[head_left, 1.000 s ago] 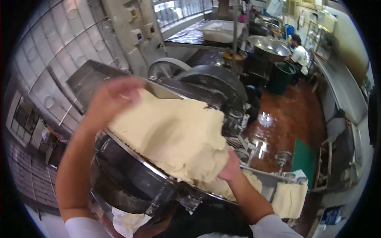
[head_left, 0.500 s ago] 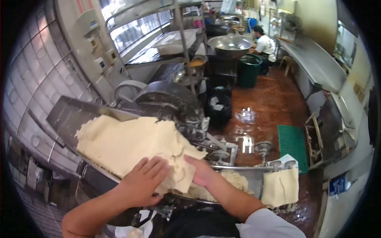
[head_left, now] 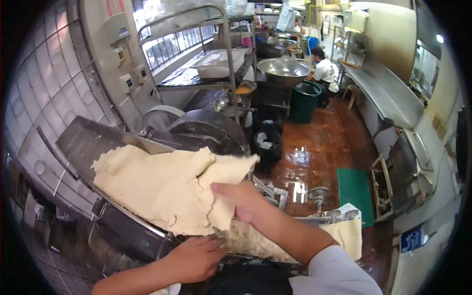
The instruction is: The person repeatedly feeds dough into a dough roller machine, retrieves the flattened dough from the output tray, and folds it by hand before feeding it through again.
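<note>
- Where are the two hands?
- Apart. The right hand (head_left: pixel 238 196) is clamped on the loose end of the dough sheet (head_left: pixel 152 184), thumb on top, other fingers mostly hidden. The left hand (head_left: pixel 196 258) sits just below the sheet's lower edge, fingers stretched forward; I can't tell whether they grip anything.
- And the sheet?
- Mostly left of the right hand, in a sloping metal trough (head_left: pixel 83 135). Its ragged end folds over by the thumb.
- What's in the way?
- The right forearm (head_left: pixel 295 233). It crosses rough dough (head_left: pixel 255 243) lying between it and the left hand, hiding part. Directly beyond the sheet stands a black curved housing (head_left: pixel 206 128).
- To the right?
- Past the forearm, a flat dough piece (head_left: pixel 346 238) hangs down, with a green mat (head_left: pixel 355 191) on the floor behind it.
- Farther off?
- Ahead of the hands, a metal rack (head_left: pixel 230 64), a wide steel bowl (head_left: pixel 283 71) and a green bin (head_left: pixel 305 105). A person in white (head_left: pixel 324 71) is low beside the bin, well apart from both hands.
</note>
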The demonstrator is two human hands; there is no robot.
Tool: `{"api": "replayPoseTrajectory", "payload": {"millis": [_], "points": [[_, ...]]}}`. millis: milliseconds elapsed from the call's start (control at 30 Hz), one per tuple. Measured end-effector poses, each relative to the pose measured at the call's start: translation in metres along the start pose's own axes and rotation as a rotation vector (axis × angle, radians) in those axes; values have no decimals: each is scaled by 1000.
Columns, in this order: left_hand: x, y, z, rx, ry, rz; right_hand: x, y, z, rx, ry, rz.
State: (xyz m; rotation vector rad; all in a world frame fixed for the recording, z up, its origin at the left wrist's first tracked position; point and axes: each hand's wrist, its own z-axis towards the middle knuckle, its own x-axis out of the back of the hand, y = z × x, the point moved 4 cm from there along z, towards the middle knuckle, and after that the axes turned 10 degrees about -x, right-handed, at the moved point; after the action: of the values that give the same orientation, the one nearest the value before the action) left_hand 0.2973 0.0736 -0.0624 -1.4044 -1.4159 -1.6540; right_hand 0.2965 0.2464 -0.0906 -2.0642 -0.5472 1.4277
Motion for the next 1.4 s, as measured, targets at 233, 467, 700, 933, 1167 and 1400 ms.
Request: {"api": "replayPoseTrajectory", "payload": {"millis": [233,467,700,933,1167,1400], "points": [[-37,-41,19,335,-23,143,-32,-26,6,3,-97,33],[3,-91,37,304,565,379,-63,-42,26,-32,-224,18],[107,-124,-2,417,937,292,-113,-65,36,50,-260,-16],[142,-187,-88,545,934,300,-115,-59,36,61,-295,-3],[171,-266,-171,736,807,261,-112,1,94,-77,-261,28],[157,-275,-171,661,662,303,-76,19,83,-424,-190,-452]]}}
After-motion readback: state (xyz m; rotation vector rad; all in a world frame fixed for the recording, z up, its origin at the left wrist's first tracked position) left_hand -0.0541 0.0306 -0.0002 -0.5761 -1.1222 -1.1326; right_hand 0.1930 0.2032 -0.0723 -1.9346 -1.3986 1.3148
